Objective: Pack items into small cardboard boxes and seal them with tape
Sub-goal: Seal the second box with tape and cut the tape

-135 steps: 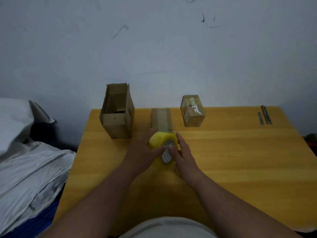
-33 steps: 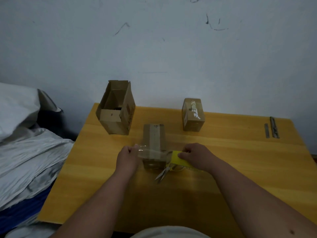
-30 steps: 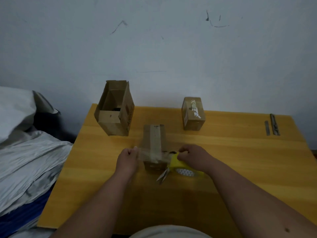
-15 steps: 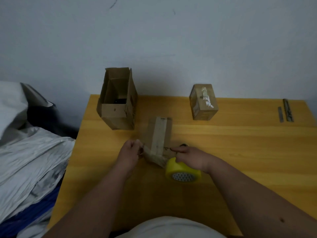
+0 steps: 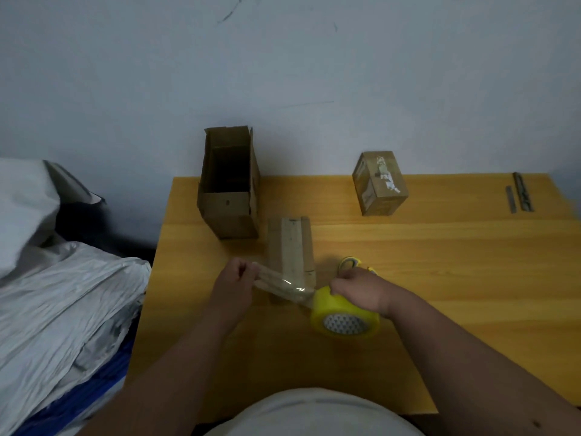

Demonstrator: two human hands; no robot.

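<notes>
Centre frame: my left hand (image 5: pixel 234 284) pinches the clear tape strip (image 5: pixel 279 283) stretched over the small cardboard box (image 5: pixel 290 247); my right hand (image 5: pixel 358 287) grips the yellow tape roll (image 5: pixel 344 317), lower right of the box.

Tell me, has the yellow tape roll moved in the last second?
Yes. The tape roll has come down toward the person, away from the small box, onto the table.

Your forearms are bare, no sleeves reaching them, no rings or watch on either hand (image 5: pixel 231 286); your top (image 5: pixel 314 413) is light grey.
</notes>
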